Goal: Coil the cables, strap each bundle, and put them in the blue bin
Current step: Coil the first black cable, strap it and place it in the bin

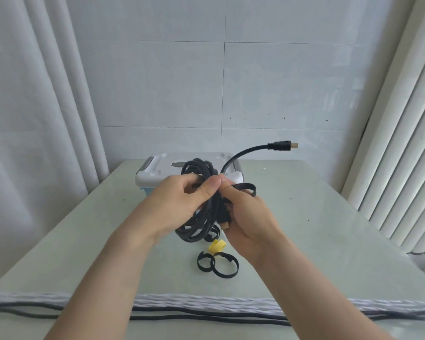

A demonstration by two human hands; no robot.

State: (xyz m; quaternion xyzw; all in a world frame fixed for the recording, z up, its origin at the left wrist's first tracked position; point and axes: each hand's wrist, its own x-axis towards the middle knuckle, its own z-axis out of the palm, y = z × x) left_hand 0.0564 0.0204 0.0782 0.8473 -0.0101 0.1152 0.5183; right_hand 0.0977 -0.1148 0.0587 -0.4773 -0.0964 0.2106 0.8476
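Observation:
I hold a coiled black cable (pixel 199 217) upright above the table. My left hand (pixel 182 202) grips the coil from the left, thumb pressed on its upper part. My right hand (pixel 248 217) grips the coil's right side and pinches a black strap (pixel 247 186) that loops out to the right. One cable end with a gold-tipped plug (pixel 284 145) sticks up to the right. A second gold plug (pixel 224 225) shows beside my right palm. Behind the coil stands the blue bin (pixel 145 191) with its white lid (pixel 157 170) on.
On the table (pixel 317 229) below my hands lie two black strap rings (pixel 217 265) and a yellow strap (pixel 217 246). Another black cable (pixel 206 315) runs along the table's near edge. Curtains hang left and right; a tiled wall stands behind.

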